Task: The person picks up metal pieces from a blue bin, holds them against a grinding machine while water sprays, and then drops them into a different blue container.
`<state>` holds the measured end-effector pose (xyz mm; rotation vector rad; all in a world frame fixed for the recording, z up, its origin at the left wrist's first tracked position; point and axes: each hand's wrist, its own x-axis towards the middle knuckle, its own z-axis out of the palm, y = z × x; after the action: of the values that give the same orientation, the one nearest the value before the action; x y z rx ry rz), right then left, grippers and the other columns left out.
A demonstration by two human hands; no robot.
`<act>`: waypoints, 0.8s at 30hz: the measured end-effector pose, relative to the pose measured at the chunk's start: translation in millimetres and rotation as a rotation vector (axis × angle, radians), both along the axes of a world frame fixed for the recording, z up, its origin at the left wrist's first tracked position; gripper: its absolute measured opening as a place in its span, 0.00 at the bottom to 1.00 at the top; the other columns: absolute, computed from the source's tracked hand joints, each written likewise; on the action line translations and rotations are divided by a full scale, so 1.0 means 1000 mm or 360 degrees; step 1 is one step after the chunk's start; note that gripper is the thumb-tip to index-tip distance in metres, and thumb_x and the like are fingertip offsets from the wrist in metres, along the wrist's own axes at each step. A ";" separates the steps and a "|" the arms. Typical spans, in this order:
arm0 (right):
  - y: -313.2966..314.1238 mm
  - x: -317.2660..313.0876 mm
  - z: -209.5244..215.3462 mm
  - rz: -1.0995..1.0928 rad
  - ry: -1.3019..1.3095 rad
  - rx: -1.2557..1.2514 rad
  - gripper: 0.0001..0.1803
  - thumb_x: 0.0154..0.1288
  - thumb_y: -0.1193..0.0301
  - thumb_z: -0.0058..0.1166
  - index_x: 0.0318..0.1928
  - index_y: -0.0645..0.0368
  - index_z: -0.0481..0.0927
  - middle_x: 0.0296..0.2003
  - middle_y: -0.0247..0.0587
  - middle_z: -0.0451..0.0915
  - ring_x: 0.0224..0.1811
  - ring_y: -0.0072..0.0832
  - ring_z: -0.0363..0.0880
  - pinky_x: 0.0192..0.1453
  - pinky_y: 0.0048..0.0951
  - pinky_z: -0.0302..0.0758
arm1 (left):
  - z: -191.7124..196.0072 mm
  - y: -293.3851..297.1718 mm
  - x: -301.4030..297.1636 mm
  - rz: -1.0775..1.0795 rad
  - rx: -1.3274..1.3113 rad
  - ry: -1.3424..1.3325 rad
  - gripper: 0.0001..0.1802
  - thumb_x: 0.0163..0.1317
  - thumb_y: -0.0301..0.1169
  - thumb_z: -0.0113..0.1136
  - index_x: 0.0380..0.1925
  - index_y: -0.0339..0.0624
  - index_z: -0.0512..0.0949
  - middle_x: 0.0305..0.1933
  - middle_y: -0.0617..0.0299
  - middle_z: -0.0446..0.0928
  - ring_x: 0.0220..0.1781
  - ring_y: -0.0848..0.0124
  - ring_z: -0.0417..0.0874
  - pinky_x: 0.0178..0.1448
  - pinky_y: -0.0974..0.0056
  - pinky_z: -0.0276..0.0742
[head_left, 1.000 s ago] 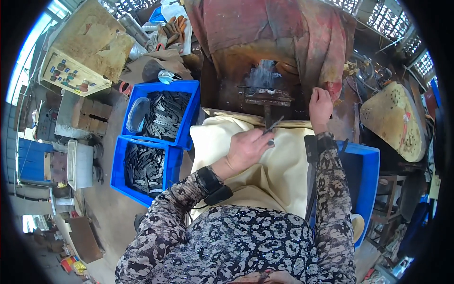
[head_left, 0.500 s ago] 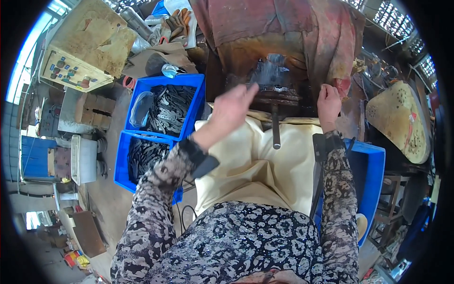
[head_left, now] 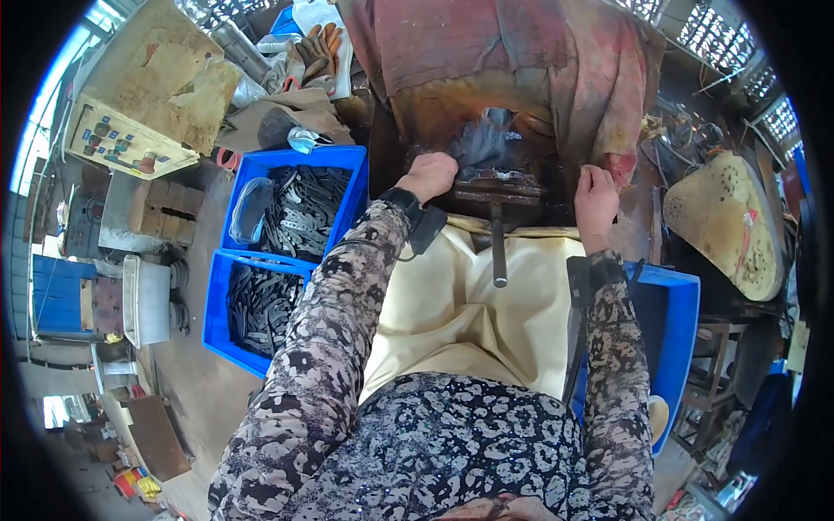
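Note:
My left hand (head_left: 430,176) is closed, knuckles up, at the left side of a dark, rust-stained recess under a draped cloth. Whatever its fingers may hold is hidden. Just right of it sits a dark metal fixture (head_left: 499,187), from which a rod-like handle (head_left: 499,247) points back toward me. Bluish-white spray or smoke (head_left: 486,137) hangs behind the fixture. At the recess's right side, beside the hanging reddish cloth (head_left: 618,130), my right hand (head_left: 597,207) is closed with its fingertips together. I cannot make out anything between them.
Two blue bins hold dark, flat metal strips (head_left: 308,208) on my left, the farther one (head_left: 360,187) also holding a clear container (head_left: 252,211). Another blue bin (head_left: 686,321) stands by my right forearm. A cream apron (head_left: 469,321) covers my lap. A control box (head_left: 130,143) stands far left.
My left hand, blurred and reaching toward the fixture before, is now farther forward and left at the recess's side, fingers curled. The right hand stays closed near the cloth. The view shifts slightly.

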<state>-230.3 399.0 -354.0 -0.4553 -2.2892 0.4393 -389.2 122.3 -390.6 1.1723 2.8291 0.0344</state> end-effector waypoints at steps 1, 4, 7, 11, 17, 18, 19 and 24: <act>0.001 0.001 -0.002 -0.0015 -0.0007 -0.0026 0.07 0.66 0.66 0.52 0.37 0.53 0.82 0.34 0.42 0.78 0.37 0.46 0.78 0.41 0.42 0.76 | 0.006 0.002 0.001 -0.0025 0.0010 0.0014 0.10 0.55 0.27 0.51 0.26 0.43 0.83 0.35 0.48 0.82 0.41 0.53 0.83 0.44 0.54 0.79; 0.011 0.006 -0.006 0.0047 0.0031 0.0102 0.09 0.66 0.65 0.53 0.39 0.55 0.82 0.33 0.42 0.79 0.32 0.40 0.80 0.37 0.38 0.77 | 0.028 -0.001 0.014 -0.0057 0.0151 0.0003 0.10 0.57 0.29 0.52 0.27 0.42 0.83 0.33 0.49 0.82 0.39 0.52 0.83 0.45 0.52 0.78; -0.010 0.004 -0.004 0.0279 -0.0177 -0.1133 0.14 0.68 0.61 0.54 0.44 0.59 0.81 0.35 0.39 0.82 0.29 0.25 0.80 0.31 0.27 0.76 | 0.059 -0.002 0.040 0.0220 0.0651 0.0082 0.10 0.59 0.33 0.54 0.27 0.42 0.82 0.32 0.51 0.81 0.38 0.53 0.82 0.43 0.52 0.78; -0.074 -0.008 0.030 0.0579 -0.0202 -0.1929 0.22 0.69 0.57 0.53 0.56 0.58 0.73 0.40 0.38 0.81 0.33 0.21 0.81 0.35 0.22 0.77 | 0.088 0.009 0.080 0.0005 0.0917 0.0280 0.09 0.58 0.35 0.59 0.23 0.45 0.80 0.27 0.57 0.77 0.34 0.56 0.81 0.36 0.54 0.77; -0.071 -0.017 0.036 0.0855 0.0204 -0.2517 0.18 0.71 0.64 0.49 0.56 0.58 0.67 0.31 0.38 0.78 0.27 0.23 0.77 0.32 0.30 0.78 | 0.102 0.018 0.112 -0.0201 0.1093 -0.0472 0.16 0.60 0.22 0.54 0.49 0.47 0.76 0.37 0.56 0.79 0.27 0.64 0.79 0.33 0.61 0.77; -0.060 -0.011 0.037 0.0677 0.0206 -0.2291 0.15 0.72 0.67 0.46 0.55 0.59 0.68 0.25 0.35 0.74 0.20 0.21 0.71 0.24 0.27 0.75 | 0.106 0.013 0.113 -0.0133 0.1286 -0.1122 0.27 0.61 0.18 0.51 0.61 0.51 0.71 0.42 0.56 0.80 0.26 0.69 0.78 0.33 0.65 0.78; -0.048 -0.010 0.031 0.0539 0.0182 -0.2043 0.13 0.73 0.66 0.44 0.53 0.58 0.70 0.22 0.33 0.72 0.17 0.19 0.67 0.19 0.23 0.70 | 0.107 0.007 0.109 -0.0125 0.1285 -0.1117 0.27 0.61 0.18 0.51 0.61 0.51 0.71 0.42 0.56 0.80 0.26 0.69 0.78 0.33 0.65 0.78; 0.002 0.011 -0.008 0.0183 -0.0033 -0.0813 0.12 0.74 0.64 0.45 0.42 0.58 0.77 0.17 0.33 0.69 0.18 0.22 0.69 0.22 0.28 0.67 | 0.067 -0.002 0.047 0.0130 0.1307 -0.0888 0.32 0.60 0.14 0.48 0.64 0.49 0.67 0.41 0.57 0.80 0.29 0.75 0.78 0.38 0.70 0.77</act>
<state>-219.6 401.1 -361.8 -0.5767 -2.2166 1.0922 -342.0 120.0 -323.1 0.9071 2.3555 1.3867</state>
